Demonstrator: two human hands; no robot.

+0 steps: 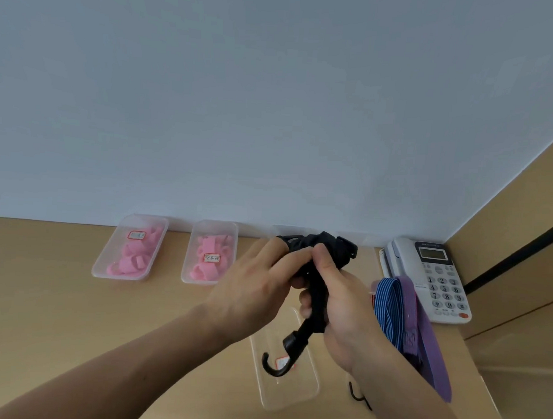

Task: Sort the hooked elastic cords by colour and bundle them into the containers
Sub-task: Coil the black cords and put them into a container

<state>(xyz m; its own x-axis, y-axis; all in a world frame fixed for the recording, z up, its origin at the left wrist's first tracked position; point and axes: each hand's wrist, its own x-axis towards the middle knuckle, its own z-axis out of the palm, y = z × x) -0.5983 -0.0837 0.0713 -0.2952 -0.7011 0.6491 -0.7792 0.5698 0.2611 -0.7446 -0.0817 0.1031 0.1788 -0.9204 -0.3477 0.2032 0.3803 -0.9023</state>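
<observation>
Both hands hold a folded black elastic cord (318,298) above the desk. My left hand (259,284) grips its upper part, and my right hand (340,310) is curled round the bundle just below. One black hook (276,364) dangles from the bundle over a clear, empty container (305,397) with a small label. To the right lie a blue striped cord (389,309) and a purple cord (424,339), partly behind my right forearm. Another black hook (357,393) shows on the desk below my right wrist.
Two clear containers with pink cords, one on the left (103,262) and one beside it (232,239), stand at the back by the wall. A white desk telephone (437,276) sits at the back right, next to a wooden side panel (514,251).
</observation>
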